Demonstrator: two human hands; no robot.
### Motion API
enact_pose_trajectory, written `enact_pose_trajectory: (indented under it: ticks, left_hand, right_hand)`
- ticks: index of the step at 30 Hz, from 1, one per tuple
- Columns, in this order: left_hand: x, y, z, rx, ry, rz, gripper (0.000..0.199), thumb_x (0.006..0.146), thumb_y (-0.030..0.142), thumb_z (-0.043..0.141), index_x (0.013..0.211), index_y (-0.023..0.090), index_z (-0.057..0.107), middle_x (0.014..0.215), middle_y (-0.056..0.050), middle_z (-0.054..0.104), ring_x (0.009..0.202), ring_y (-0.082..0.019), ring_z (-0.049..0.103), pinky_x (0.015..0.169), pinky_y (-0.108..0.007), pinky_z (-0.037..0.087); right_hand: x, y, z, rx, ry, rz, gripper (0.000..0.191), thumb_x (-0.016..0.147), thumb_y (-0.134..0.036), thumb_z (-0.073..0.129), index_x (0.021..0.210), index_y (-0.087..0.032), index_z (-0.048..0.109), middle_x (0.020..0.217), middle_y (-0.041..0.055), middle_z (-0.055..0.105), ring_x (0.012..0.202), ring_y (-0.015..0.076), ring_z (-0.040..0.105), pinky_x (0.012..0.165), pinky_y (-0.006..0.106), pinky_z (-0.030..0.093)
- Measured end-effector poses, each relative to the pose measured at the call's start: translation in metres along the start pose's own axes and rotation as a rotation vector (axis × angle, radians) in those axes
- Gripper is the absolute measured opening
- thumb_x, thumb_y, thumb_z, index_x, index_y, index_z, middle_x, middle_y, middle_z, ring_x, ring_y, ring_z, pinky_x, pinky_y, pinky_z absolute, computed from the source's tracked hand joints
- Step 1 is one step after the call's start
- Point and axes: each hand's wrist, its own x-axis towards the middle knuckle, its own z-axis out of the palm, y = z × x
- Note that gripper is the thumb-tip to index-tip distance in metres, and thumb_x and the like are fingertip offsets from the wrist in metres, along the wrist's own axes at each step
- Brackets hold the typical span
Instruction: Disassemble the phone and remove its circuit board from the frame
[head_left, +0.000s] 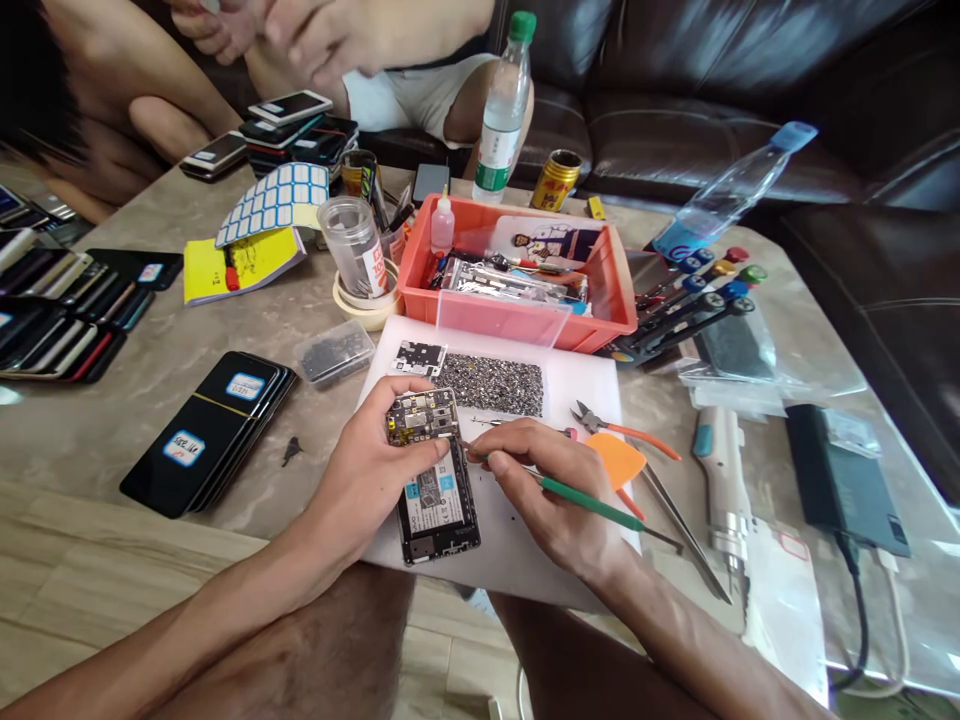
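Left hand: closed around the upper left side of an opened phone, the thumb of the left hand [369, 455] pressing on its upper part.
Right hand: the right hand [566, 465] pinches a slim green-handled pick [592, 502], its working end at the phone's right edge, just below the circuit board.
Opened phone: the phone [439, 522] lies inner side up between the hands, over the near part of a white mat [517, 545], its top angled slightly left.
Opened so far: the back is off, leaving the circuit board [422, 412] and battery [452, 497] bare.
Left in the phone: the battery sits in the frame and the board is at the top end; whether the board is loose or fastened, I cannot tell.
Phone's look: black frame, crowded metallic board with a yellow patch at its left, pale battery label with blue squares.
Mat: beyond the phone, a dense heap of tiny screws [495, 387] beside a black-and-white piece [420, 358]; to the right, orange-handled cutters [637, 435] and an orange pick [616, 458].
Counter, left: on the marbled counter [315, 450], a clear small-parts box [335, 355] and a stack of dark labelled phones [217, 430].
Counter, beyond: a red bin [628, 290] of tools.
Counter, right: a white electric screwdriver [721, 470].
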Motion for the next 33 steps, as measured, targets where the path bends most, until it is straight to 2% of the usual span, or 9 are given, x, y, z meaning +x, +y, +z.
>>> enact_pose_trajectory:
  ticks: [3,9,15,18,21,29,33]
  left_hand:
    - [0.0007,-0.0005,0.0003,-0.004,0.000,-0.005,0.052,0.078,0.022,0.082,0.125,0.030,0.060,0.096,0.003,0.069,0.080,-0.016,0.062,0.068,-0.026,0.054]
    - [-0.0005,-0.0029,-0.0001,-0.056,-0.009,-0.025,0.052,0.078,0.022,0.083,0.124,0.031,0.060,0.095,0.004,0.069,0.078,-0.015,0.062,0.067,-0.026,0.055]
    - [-0.0018,-0.0004,0.0012,-0.059,-0.012,-0.032,0.052,0.078,0.021,0.083,0.124,0.031,0.060,0.091,0.003,0.068,0.077,-0.015,0.062,0.067,-0.025,0.054]
    - [-0.0026,0.0015,0.0043,-0.138,-0.064,-0.104,0.056,0.076,0.023,0.085,0.125,0.029,0.058,0.090,0.003,0.068,0.074,-0.015,0.062,0.064,-0.025,0.052]
    - [-0.0032,0.0025,0.0066,-0.215,-0.112,-0.166,0.053,0.075,0.024,0.086,0.120,0.026,0.059,0.089,0.002,0.069,0.073,-0.014,0.061,0.064,-0.024,0.052]
    - [-0.0018,0.0004,0.0035,-0.177,-0.037,-0.127,0.056,0.075,0.023,0.085,0.124,0.029,0.058,0.087,0.004,0.067,0.072,-0.015,0.059,0.063,-0.026,0.053]
    - [-0.0002,-0.0004,0.0033,-0.126,-0.009,-0.076,0.056,0.076,0.022,0.083,0.128,0.028,0.062,0.097,0.002,0.070,0.083,-0.017,0.063,0.073,-0.028,0.054]
  right_hand:
    - [0.0006,-0.0008,0.0015,-0.021,0.035,-0.005,0.013,0.101,-0.017,0.062,0.102,-0.022,0.075,0.091,0.0031,0.080,0.084,0.0155,0.075,0.075,0.028,0.062]
    - [0.0006,0.0005,0.0021,-0.104,0.030,0.001,0.013,0.101,-0.020,0.064,0.102,-0.021,0.077,0.093,0.0043,0.082,0.086,0.0173,0.078,0.078,0.030,0.065]
    - [-0.0007,-0.0019,-0.0025,-0.146,-0.050,-0.143,0.017,0.103,-0.020,0.065,0.115,-0.019,0.077,0.105,0.0070,0.082,0.094,0.0185,0.079,0.085,0.029,0.068]
    - [-0.0020,0.0010,-0.0004,-0.173,0.010,-0.204,0.018,0.104,-0.021,0.065,0.116,-0.018,0.077,0.106,0.0084,0.082,0.095,0.0171,0.079,0.086,0.026,0.068]
    - [-0.0026,0.0045,0.0022,-0.178,0.048,-0.220,0.019,0.105,-0.022,0.064,0.118,-0.018,0.076,0.107,0.0093,0.081,0.096,0.0177,0.079,0.086,0.028,0.068]
    - [-0.0017,0.0016,-0.0010,-0.154,-0.008,-0.257,0.017,0.101,-0.016,0.064,0.112,-0.018,0.077,0.101,0.0065,0.080,0.089,0.0148,0.077,0.079,0.023,0.066]
    - [-0.0014,0.0028,0.0000,-0.217,-0.012,-0.283,0.017,0.101,-0.015,0.064,0.112,-0.018,0.076,0.102,0.0077,0.080,0.088,0.0156,0.077,0.081,0.024,0.066]
